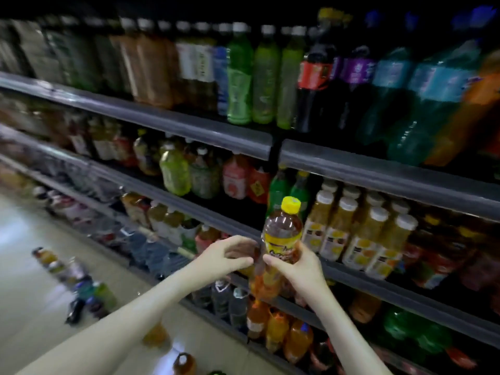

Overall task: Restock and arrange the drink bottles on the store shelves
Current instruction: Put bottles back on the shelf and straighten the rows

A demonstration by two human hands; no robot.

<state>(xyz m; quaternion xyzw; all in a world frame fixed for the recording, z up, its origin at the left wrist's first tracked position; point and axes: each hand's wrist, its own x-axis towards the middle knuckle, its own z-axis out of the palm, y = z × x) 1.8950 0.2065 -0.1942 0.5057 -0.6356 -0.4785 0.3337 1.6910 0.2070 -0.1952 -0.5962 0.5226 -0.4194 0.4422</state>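
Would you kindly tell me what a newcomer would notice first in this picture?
At centre, the right hand grips a clear plastic amber-drink bottle with a yellow cap before the grey store shelves, the left hand close beside it. Bright green plastic bottles glow top centre, and loose bottles cluster on the pale floor at lower left.

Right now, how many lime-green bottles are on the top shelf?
3, side by side on the top shelf: left bottle, middle bottle, right bottle. More may stand hidden behind.
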